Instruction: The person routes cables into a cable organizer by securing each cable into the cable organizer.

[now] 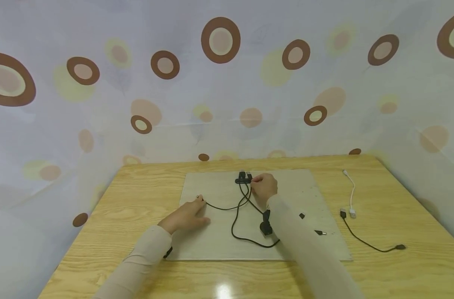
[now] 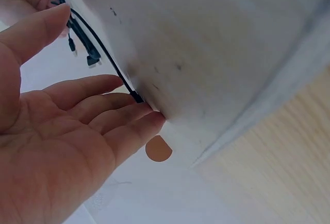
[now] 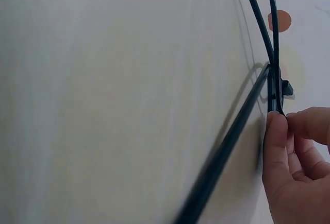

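Note:
On a pale board (image 1: 219, 232) lies a black cable clip (image 1: 242, 181), a flat strip with black plugs (image 1: 242, 174) standing behind it. Thumb and forefinger of my right hand (image 1: 264, 187) pinch a black cable (image 3: 274, 33) at the clip's right end; fingertips hide the exact spot. My left hand (image 1: 187, 214) rests palm down near the board's left side, fingers extended. Its fingertips touch the end of a thin black cable (image 1: 223, 209), whose dark plug (image 2: 136, 96) shows beside them. A thicker black cable (image 1: 236, 236) loops across the board's middle.
A black adapter-like piece (image 1: 266, 226) lies beside my right sleeve. Right of it are a small black piece (image 1: 302, 215) and a barrel plug (image 1: 319, 232). Off the board, a short white cable (image 1: 352, 191) and a black USB cable (image 1: 361, 240) lie on the wooden table (image 1: 384, 274).

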`<state>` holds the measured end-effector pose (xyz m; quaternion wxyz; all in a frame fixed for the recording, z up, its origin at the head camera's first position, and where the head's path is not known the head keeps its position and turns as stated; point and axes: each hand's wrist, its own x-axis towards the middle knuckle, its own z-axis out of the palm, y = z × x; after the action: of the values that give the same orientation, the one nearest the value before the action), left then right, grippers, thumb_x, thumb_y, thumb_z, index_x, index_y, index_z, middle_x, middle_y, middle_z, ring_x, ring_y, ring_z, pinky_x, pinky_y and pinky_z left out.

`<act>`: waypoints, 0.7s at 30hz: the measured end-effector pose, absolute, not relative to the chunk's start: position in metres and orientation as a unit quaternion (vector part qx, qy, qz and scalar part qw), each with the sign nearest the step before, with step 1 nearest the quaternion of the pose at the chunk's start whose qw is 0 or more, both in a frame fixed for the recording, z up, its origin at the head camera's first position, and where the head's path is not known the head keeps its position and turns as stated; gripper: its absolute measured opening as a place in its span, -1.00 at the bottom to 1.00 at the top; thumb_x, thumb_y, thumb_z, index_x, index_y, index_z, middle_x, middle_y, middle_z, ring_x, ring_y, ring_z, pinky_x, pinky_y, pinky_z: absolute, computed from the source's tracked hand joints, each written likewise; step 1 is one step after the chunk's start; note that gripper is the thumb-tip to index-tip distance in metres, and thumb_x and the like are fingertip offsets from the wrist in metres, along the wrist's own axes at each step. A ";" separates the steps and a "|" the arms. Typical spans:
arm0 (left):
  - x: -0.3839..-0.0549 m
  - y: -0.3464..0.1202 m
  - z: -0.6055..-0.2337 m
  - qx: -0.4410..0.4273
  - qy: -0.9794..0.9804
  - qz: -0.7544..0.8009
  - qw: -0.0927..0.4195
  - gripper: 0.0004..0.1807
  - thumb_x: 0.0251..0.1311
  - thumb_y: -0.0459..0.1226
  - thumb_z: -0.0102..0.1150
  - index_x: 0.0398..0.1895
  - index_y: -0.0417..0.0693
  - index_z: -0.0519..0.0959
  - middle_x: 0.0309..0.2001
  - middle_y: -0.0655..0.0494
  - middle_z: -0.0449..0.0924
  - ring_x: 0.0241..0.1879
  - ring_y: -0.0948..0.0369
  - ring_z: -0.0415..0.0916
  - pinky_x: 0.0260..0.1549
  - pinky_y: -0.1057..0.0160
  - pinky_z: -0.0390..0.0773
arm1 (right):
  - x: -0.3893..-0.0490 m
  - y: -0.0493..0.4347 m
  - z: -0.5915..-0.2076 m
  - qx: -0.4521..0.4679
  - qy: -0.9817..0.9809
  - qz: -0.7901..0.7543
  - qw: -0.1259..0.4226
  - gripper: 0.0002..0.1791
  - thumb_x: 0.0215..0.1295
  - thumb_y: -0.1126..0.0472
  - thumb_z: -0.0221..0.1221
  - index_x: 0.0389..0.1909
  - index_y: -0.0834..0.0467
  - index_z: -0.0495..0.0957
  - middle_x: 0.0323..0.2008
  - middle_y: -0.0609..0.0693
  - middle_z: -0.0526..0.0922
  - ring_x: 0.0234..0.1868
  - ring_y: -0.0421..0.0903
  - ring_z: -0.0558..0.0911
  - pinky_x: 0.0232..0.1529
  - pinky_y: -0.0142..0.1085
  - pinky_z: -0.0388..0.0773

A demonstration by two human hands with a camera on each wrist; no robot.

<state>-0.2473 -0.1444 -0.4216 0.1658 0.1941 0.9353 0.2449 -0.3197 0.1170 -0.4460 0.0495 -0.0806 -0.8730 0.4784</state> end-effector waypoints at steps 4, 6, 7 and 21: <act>-0.248 -0.144 -0.422 0.196 0.935 0.243 0.167 -0.23 0.29 -0.15 0.18 0.40 -0.42 0.12 0.46 -0.33 -0.14 0.44 -0.15 -0.08 0.38 -0.06 0.04 | -0.321 0.116 -0.444 -0.083 -0.882 0.461 0.058 -0.90 0.22 0.29 0.20 -0.34 0.25 0.65 -0.40 0.11 0.69 -0.30 0.05 0.62 -0.11 -0.08 0.53; -0.248 -0.145 -0.423 0.196 0.935 0.245 0.168 -0.23 0.29 -0.15 0.18 0.39 -0.42 0.12 0.46 -0.33 -0.13 0.44 -0.15 -0.08 0.38 -0.06 0.05 | -0.321 0.115 -0.442 -0.082 -0.885 0.454 0.063 -0.89 0.22 0.29 0.19 -0.34 0.25 0.65 -0.40 0.11 0.69 -0.26 0.09 0.62 -0.08 -0.05 0.52; -0.248 -0.145 -0.423 0.197 0.934 0.246 0.168 -0.23 0.29 -0.15 0.18 0.39 -0.42 0.12 0.46 -0.33 -0.13 0.44 -0.15 -0.08 0.38 -0.06 0.04 | -0.322 0.114 -0.441 -0.082 -0.885 0.453 0.064 -0.88 0.23 0.29 0.19 -0.35 0.25 0.66 -0.39 0.12 0.69 -0.24 0.11 0.62 -0.07 -0.03 0.52; -0.242 -0.140 -0.418 0.182 0.937 0.244 0.174 -0.18 0.25 -0.16 0.22 0.41 -0.41 0.08 0.46 -0.33 -0.16 0.43 -0.20 -0.07 0.37 -0.09 0.04 | -0.333 0.114 -0.453 -0.093 -0.886 0.450 0.064 -0.89 0.21 0.25 0.24 -0.34 0.23 0.67 -0.40 0.11 0.71 -0.28 0.09 0.64 -0.09 -0.01 0.54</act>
<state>-0.2420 -0.1403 -0.4178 0.1737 0.1817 0.9367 0.2436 -0.3331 0.1145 -0.4527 0.0637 -0.0926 -0.8859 0.4501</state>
